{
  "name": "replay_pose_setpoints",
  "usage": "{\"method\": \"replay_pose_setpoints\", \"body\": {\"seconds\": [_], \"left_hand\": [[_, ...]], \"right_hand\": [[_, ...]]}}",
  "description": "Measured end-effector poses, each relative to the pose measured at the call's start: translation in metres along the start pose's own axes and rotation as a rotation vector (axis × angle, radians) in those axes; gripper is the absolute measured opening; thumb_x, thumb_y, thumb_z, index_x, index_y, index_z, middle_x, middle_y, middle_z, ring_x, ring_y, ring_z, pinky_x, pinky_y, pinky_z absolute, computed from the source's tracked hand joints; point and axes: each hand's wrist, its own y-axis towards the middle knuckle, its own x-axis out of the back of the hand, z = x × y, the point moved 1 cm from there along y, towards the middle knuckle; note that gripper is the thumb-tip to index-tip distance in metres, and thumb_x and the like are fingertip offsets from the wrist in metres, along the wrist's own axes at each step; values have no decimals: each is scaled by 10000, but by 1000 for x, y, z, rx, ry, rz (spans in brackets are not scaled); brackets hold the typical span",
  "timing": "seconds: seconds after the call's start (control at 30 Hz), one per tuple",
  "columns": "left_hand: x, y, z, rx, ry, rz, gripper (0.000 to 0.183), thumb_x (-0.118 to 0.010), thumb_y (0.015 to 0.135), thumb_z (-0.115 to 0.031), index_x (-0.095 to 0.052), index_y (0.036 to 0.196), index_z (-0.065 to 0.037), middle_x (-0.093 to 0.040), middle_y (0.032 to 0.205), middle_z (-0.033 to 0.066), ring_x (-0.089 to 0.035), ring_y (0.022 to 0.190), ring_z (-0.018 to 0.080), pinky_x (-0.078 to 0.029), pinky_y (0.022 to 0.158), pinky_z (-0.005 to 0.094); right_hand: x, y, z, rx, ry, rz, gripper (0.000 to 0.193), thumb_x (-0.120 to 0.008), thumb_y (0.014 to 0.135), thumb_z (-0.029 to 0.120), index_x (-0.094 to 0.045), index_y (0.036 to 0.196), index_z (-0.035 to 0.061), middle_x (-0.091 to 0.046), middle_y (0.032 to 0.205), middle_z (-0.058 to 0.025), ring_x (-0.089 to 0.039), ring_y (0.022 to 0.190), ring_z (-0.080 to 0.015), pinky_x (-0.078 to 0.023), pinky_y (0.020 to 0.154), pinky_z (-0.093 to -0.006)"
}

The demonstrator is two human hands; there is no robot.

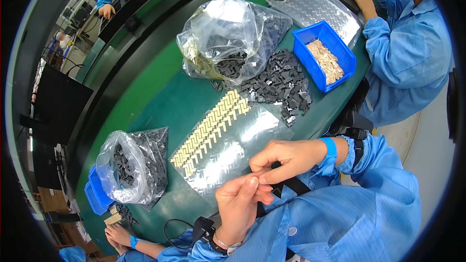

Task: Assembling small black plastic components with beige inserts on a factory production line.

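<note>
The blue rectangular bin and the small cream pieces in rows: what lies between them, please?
The head view shows a heap of small black parts between the bin and cream pieces.

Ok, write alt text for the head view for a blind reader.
A left hand and right hand meet; anything held is hard to make out. On a green table, cream pieces lie in rows on a clear sheet, with loose black parts and a blue bin beyond.
</note>
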Motion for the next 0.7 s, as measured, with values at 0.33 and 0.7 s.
{"method": "replay_pose_setpoints", "body": {"seconds": [0.33,0.7], "left_hand": [[57,-33,-101,-1153,872,-556,197,-550,862,-17,-558,1035,77,-616,869,117,-564,709,167,-462,635,245],[124,-4,-139,-974,1989,-926,286,-461,900,-61,-553,1157,24,-536,1209,188,-486,1150,352,-360,974,392]], "right_hand": [[33,-35,58,383,-973,-680,57,-613,794,40,-583,784,-7,-548,691,-111,-539,593,-262,-425,539,-328],[52,-29,24,265,-1587,-616,80,-603,690,97,-545,740,77,-485,682,-42,-534,660,-206,-400,623,-319]]}}
